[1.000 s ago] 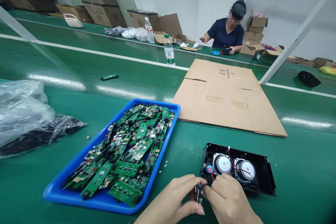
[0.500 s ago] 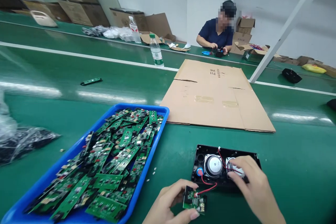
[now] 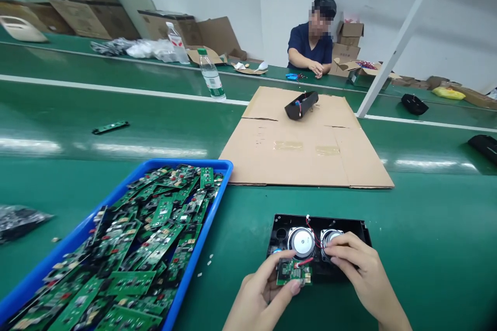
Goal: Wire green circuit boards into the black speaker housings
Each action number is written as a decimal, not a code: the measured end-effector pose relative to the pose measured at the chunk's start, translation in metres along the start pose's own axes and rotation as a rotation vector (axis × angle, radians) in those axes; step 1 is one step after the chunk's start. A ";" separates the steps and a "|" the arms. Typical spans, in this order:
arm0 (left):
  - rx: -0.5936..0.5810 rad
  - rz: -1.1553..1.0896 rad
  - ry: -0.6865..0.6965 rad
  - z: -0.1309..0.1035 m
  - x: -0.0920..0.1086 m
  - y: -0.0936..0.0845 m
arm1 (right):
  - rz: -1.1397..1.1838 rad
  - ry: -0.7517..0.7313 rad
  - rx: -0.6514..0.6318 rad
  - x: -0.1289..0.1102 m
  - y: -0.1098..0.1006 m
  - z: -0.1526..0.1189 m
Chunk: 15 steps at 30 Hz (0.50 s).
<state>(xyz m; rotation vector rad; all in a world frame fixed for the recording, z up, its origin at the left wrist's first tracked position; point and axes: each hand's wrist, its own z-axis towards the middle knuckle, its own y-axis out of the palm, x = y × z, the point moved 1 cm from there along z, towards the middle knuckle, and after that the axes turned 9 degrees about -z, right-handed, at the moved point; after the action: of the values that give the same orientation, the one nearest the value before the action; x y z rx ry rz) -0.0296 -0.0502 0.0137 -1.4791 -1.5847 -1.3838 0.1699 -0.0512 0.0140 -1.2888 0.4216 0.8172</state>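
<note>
My left hand (image 3: 267,289) pinches a green circuit board (image 3: 294,272) between thumb and fingers, over the near left edge of a black speaker housing (image 3: 281,222). A red wire (image 3: 305,262) is attached to the board. Inside the housing sit two round silver speakers, the left one (image 3: 302,242) in full view and the right one (image 3: 330,236) partly behind my fingers. My right hand (image 3: 355,258) has its thumb and fingertips closed at the right speaker; what they grip is hidden. A thin dark-red cable with a white plug (image 3: 308,217) runs between the speakers.
A blue tray (image 3: 205,232) heaped with circuit boards stands at left. Beyond the housing lies flat cardboard (image 3: 303,165) bearing a black housing (image 3: 302,105). A co-worker (image 3: 310,46) sits across the bench. A bottle (image 3: 212,76) and a white post (image 3: 404,41) stand farther back.
The circuit board in my left hand has moved up to the housing's edge. A black housing now lies on the cardboard, and the co-worker's hands no longer hold one. My view has shifted right.
</note>
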 end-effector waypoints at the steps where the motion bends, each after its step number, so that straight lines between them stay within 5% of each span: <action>1: 0.000 0.003 -0.002 0.001 -0.001 0.001 | 0.042 0.034 0.002 0.001 0.002 0.000; 6: -0.005 -0.003 -0.024 0.004 -0.006 0.006 | 0.141 0.222 0.062 0.003 0.008 -0.002; 12: -0.003 -0.013 -0.026 0.004 -0.009 0.012 | 0.016 -0.056 0.081 -0.002 0.012 0.000; 15: 0.024 -0.022 -0.014 0.005 -0.010 0.015 | -0.015 -0.059 0.094 -0.001 0.014 -0.001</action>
<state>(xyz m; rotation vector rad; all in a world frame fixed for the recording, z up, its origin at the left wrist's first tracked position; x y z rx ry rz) -0.0117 -0.0513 0.0073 -1.4637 -1.6255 -1.3649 0.1588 -0.0515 0.0046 -1.1766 0.3984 0.8113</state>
